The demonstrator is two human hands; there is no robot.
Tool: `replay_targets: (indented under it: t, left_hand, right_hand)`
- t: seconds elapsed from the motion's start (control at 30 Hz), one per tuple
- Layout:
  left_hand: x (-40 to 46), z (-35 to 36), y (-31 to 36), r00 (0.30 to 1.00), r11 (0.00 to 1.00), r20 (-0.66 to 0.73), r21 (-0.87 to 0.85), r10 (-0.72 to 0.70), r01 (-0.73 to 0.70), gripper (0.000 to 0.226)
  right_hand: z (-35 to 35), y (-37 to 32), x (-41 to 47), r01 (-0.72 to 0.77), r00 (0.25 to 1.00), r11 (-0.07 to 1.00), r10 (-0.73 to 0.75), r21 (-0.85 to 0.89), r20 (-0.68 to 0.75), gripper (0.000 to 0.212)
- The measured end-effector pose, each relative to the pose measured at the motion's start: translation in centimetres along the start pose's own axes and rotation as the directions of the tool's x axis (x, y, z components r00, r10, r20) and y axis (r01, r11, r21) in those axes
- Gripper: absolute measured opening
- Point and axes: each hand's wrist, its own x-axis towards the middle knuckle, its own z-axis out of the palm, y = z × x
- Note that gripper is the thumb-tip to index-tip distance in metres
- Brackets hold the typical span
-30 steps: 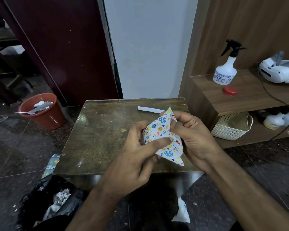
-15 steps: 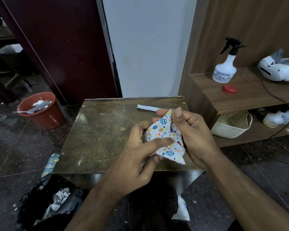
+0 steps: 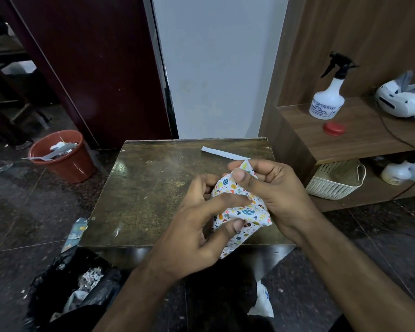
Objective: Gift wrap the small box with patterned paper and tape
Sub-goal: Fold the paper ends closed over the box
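A small box wrapped in white paper with a colourful pattern (image 3: 246, 207) is held between both hands above the near right part of the worn brown table (image 3: 149, 188). My left hand (image 3: 197, 226) grips it from the left, index finger laid across its front and thumb pressed on the lower flap. My right hand (image 3: 268, 188) holds it from the right, thumb pressing the top fold down. The box itself is hidden by the paper. A white strip of paper (image 3: 222, 153) lies on the table behind the hands.
A red bin (image 3: 62, 156) stands on the floor at left, a black rubbish bag (image 3: 77, 283) at lower left. Right of the table is a wooden shelf (image 3: 359, 135) with a spray bottle (image 3: 327, 97), a red cap (image 3: 334, 128), a white headset (image 3: 403, 99) and a white basket (image 3: 336, 178).
My right thumb has pushed the upstanding top flap down onto the box. The lower pointed flap now hangs further down under my left thumb.
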Motion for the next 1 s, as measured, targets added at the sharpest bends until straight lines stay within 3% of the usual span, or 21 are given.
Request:
replay_targets:
  t: [0.2, 0.3, 0.5, 0.67, 0.77, 1.0]
  left_hand:
    - [0.1, 0.2, -0.1, 0.996, 0.994, 0.0, -0.055, -0.092, 0.092, 0.028]
    - [0.6, -0.1, -0.3, 0.99, 0.984, -0.01, -0.111, -0.138, 0.136, 0.029]
    - [1.4, -1.0, -0.9, 0.984, 0.983, -0.028, -0.069, -0.174, 0.172, 0.029]
    - [1.3, -1.5, -1.1, 0.997, 0.997, 0.011, -0.023, -0.078, 0.079, 0.026]
    - [1.1, -1.5, -1.2, 1.0, 0.996, 0.008, 0.084, -0.023, 0.023, 0.026]
    - [1.0, -1.3, -1.2, 0.999, 0.995, -0.037, 0.098, -0.016, 0.019, 0.03]
  right_hand:
    - [0.0, 0.4, 0.5, 0.031, 0.999, 0.995, -0.034, -0.099, -0.033, 0.014]
    - [0.4, 0.5, 0.9, -0.006, 0.999, 0.997, 0.002, -0.076, -0.047, 0.017]
    - [1.6, 1.0, 2.3, -0.051, 0.996, 0.999, 0.051, -0.001, -0.077, 0.025]
    - [2.5, 0.5, 2.9, -0.236, 0.971, 0.944, 0.236, 0.231, 0.026, 0.023]
    - [2.7, 0.6, 3.2, -0.31, 0.951, 0.922, 0.297, 0.231, 0.09, 0.021]
    - [3.0, 0.8, 3.6, -0.263, 0.964, 0.936, 0.267, 0.233, 0.018, 0.021]
